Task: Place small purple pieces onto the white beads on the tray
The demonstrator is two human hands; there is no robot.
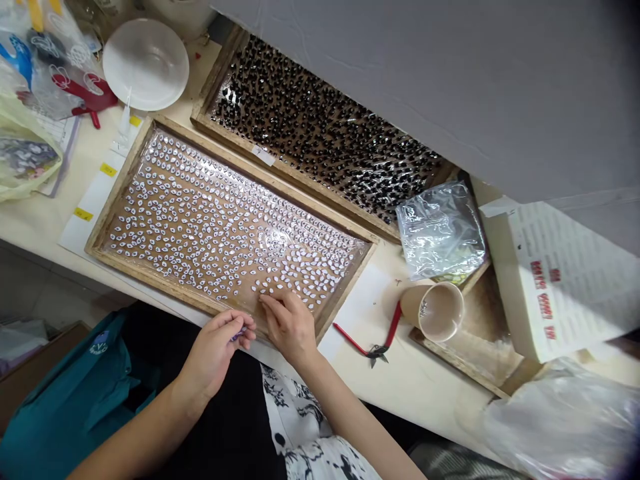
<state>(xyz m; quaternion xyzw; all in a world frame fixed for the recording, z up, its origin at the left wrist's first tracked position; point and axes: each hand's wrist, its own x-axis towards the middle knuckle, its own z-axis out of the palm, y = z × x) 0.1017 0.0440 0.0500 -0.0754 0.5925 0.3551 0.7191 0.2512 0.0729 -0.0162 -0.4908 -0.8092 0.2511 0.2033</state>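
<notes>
A shallow wooden tray (200, 310) lies before me, its film-covered bottom carrying many small white drop-shaped pieces (305, 267), most with a dark spot. They stand in tight rows along the far side and more loosely elsewhere. At the tray's near edge, my left hand (217, 347) is closed round a small shiny purple thing, mostly hidden by the fingers. My right hand (290, 327) reaches over the near rim, thumb and forefinger pinched together low over the tray beside the nearest white pieces. Whatever is between those fingertips is too small to make out.
Behind stands a second wooden tray (320, 127) of shiny black pieces, partly under a grey panel (425, 73). A paper cup (440, 312), red-handled tweezers-like tool (376, 349), clear plastic packet (443, 230) and white box (560, 280) are at right. A white bowl (146, 63) sits upper left.
</notes>
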